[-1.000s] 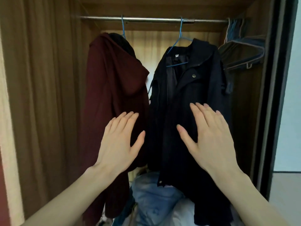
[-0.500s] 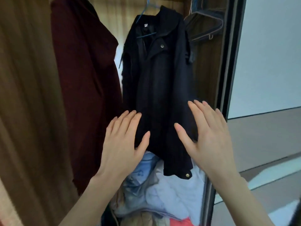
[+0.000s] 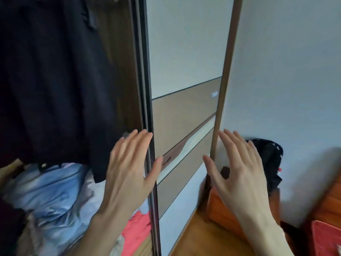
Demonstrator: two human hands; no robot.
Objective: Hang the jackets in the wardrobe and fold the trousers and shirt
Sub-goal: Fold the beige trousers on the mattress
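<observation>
A dark navy jacket (image 3: 55,80) hangs inside the wardrobe at the left; its hem ends above a heap of clothes. My left hand (image 3: 129,169) is raised with its fingers spread and empty, in front of the wardrobe's dark door frame (image 3: 145,71) and just right of the jacket's hem. My right hand (image 3: 238,170) is also up, flat and empty, in front of the wall beside the wardrobe's sliding door (image 3: 184,61). The hanger and the rail are out of view.
Crumpled light blue cloth (image 3: 48,191) and a coral-red garment (image 3: 136,228) lie on the wardrobe floor. Right of the wardrobe stand an orange-brown box (image 3: 219,209), a black mesh object (image 3: 267,154) against the wall, and wooden furniture (image 3: 330,206) with a red item (image 3: 324,237).
The view has swung right and down: the maroon hooded coat and the rail have left the frame, and the sliding door, wall and floor have come in. Both hands stay raised and empty.
</observation>
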